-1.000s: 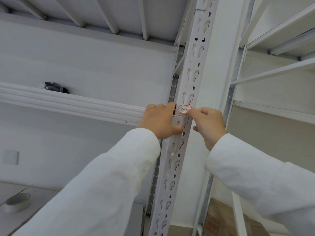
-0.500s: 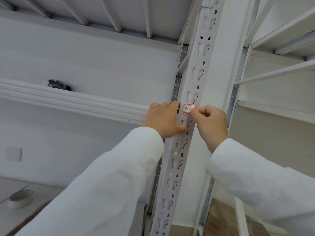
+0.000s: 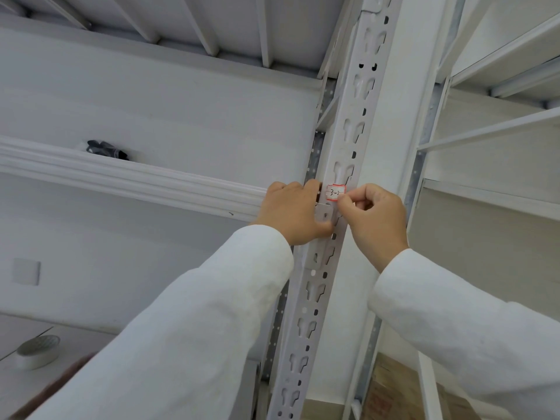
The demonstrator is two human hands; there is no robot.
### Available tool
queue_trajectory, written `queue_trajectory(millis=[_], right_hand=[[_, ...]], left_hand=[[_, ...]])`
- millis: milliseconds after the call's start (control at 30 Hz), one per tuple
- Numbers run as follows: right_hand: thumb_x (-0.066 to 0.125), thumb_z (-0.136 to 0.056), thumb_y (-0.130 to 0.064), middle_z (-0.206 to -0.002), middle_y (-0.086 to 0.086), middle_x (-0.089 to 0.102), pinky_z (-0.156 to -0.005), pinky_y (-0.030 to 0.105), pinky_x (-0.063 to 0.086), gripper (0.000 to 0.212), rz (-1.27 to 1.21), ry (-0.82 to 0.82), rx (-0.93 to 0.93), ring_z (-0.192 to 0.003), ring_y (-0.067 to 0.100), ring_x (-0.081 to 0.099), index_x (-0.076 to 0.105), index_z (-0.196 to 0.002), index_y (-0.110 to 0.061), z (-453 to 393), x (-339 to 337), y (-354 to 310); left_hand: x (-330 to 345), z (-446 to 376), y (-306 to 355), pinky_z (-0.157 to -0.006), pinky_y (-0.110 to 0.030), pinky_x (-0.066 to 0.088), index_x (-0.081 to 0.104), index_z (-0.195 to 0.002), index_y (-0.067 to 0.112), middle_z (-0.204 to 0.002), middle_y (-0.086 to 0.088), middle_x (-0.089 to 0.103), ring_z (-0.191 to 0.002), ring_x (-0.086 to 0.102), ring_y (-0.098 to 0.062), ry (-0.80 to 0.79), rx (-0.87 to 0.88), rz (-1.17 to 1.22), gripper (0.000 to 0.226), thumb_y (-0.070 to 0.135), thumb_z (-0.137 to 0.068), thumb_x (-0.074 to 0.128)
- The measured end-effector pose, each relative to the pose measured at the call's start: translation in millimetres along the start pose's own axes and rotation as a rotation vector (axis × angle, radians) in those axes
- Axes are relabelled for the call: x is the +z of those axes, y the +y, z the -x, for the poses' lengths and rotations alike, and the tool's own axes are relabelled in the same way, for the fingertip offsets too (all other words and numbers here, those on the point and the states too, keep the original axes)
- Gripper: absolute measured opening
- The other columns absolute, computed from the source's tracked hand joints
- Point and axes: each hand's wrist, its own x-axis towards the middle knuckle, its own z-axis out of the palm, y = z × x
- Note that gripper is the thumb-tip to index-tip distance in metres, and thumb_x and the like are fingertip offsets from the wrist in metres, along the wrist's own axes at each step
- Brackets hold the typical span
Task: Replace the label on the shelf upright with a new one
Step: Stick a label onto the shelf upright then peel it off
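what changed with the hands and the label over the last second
The right hand went from pressing the red-edged label with an extended finger to a curled pinch at the label's right edge. The left hand stayed wrapped round the shelf upright just left of the label, and the label stayed in place.

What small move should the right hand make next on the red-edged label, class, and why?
Probably peel it leftward. The right hand pinches the label at its right edge, the rest seems stuck to the shelf upright, and the left hand grips the post beside it.
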Motion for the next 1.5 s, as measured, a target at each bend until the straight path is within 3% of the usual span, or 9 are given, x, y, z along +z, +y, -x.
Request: queue_trajectory(millis=[133,533,800,933,1233,1500], right_hand=[[0.063,-0.078,-0.016,-0.053,-0.007,0.044,-0.049,0.016,0.032,0.018,0.050,0.000,-0.043,-0.050,0.007,0.038,0.057,-0.062,-0.018,1.4,-0.6,-0.5],[0.062,-0.080,-0.017,-0.061,-0.009,0.046,-0.055,0.025,0.035,0.015,0.285,-0.020,-0.324,-0.065,0.014,0.045,0.057,-0.066,-0.018,5.1,-4.5,4.6],[0.061,-0.081,-0.019,-0.062,-0.012,0.042,-0.053,0.019,0.030,0.015,0.368,-0.021,-0.411,-0.062,0.003,0.041,0.055,-0.068,-0.022,1.9,-6.7,6.2],[0.061,-0.080,-0.017,-0.066,-0.007,0.045,-0.052,0.019,0.031,0.013,0.409,-0.013,-0.450,-0.063,0.012,0.043,0.056,-0.068,-0.020,1.5,-7.0,7.1],[0.063,-0.082,-0.031,-0.070,-0.007,0.051,-0.058,0.028,0.038,0.011,0.425,0.020,-0.419,-0.071,0.015,0.048,0.067,-0.074,-0.024,-0.4,-16.1,9.8],[0.065,-0.078,-0.040,-0.075,-0.011,0.051,-0.060,0.022,0.037,0.010,0.284,0.047,-0.245,-0.072,0.010,0.050,0.064,-0.075,-0.030,-2.2,-8.3,6.2]], left_hand=[[1.0,-0.6,-0.9,-0.083,-0.030,0.027,0.048,-0.111,0.016,-0.096,-0.002,0.061,-0.092,0.056,-0.023,-0.001,0.000,-0.002,0.048,0.052,-0.079,0.055],[1.2,-1.0,-0.1,-0.091,-0.034,0.033,0.048,-0.111,0.016,-0.096,-0.002,0.062,-0.091,0.057,-0.023,-0.011,-0.003,-0.009,0.047,0.051,-0.079,0.055],[0.4,-0.8,0.0,-0.090,-0.033,0.033,0.047,-0.108,0.016,-0.093,-0.001,0.061,-0.087,0.055,-0.022,-0.007,-0.006,-0.010,0.044,0.050,-0.080,0.054],[0.8,-0.6,0.2,-0.088,-0.033,0.032,0.047,-0.105,0.016,-0.090,0.000,0.059,-0.083,0.052,-0.021,-0.003,-0.007,-0.003,0.042,0.049,-0.080,0.054],[-1.1,-0.2,0.5,-0.089,-0.033,0.032,0.048,-0.113,0.016,-0.096,-0.001,0.062,-0.090,0.057,-0.023,-0.012,0.004,0.006,0.046,0.048,-0.080,0.054],[-2.3,1.0,0.9,-0.083,-0.031,0.029,0.047,-0.106,0.017,-0.086,0.002,0.057,-0.080,0.050,-0.020,-0.019,0.006,0.013,0.040,0.046,-0.080,0.054]])
